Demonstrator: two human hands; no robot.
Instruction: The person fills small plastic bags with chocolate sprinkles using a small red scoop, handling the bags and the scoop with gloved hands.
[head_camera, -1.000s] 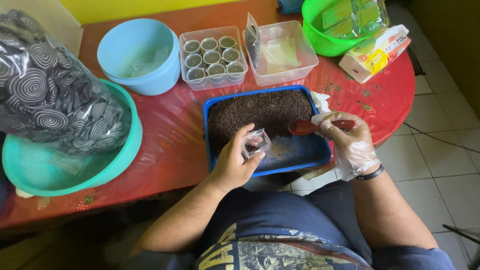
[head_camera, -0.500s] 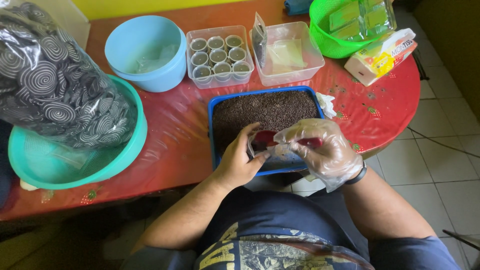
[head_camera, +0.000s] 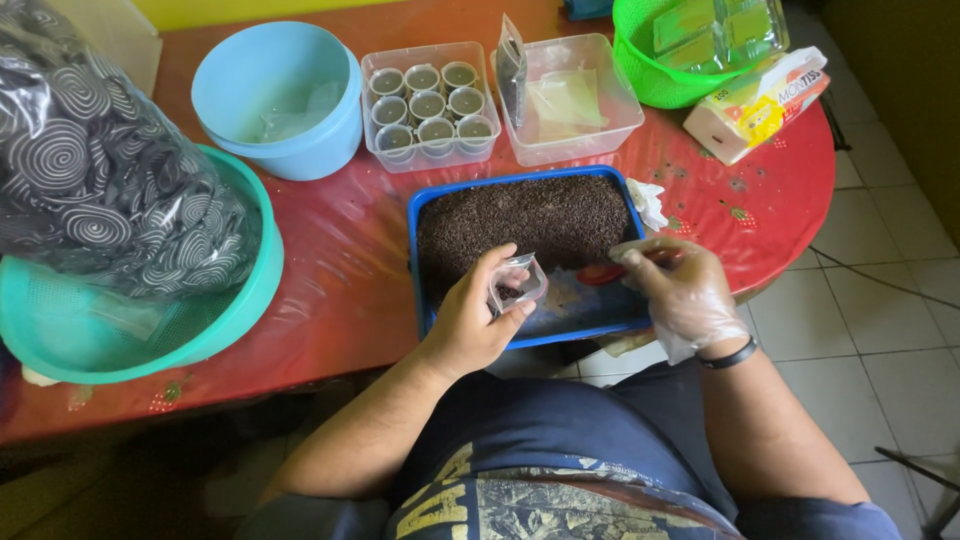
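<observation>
A blue tray (head_camera: 420, 200) full of dark brown grains lies on the red table in front of me. My left hand (head_camera: 475, 320) holds a small clear plastic cup (head_camera: 516, 283) tilted over the tray's near edge, with some dark grains in it. My right hand (head_camera: 680, 295), in a clear plastic glove, grips a red spoon (head_camera: 600, 273) whose bowl rests low over the tray's near right part, just right of the cup.
A clear box (head_camera: 432, 105) of several small filled cups and a clear box (head_camera: 568, 100) with bags stand behind the tray. A light blue bowl (head_camera: 280, 100), a teal basin (head_camera: 140, 330) holding a patterned bag (head_camera: 100, 190), a green basket (head_camera: 690, 50) and a tissue box (head_camera: 760, 105) surround them.
My right hand has drawn the red spoon away from the cup to the right and lowered it toward the tray. The left hand keeps the cup in place.
</observation>
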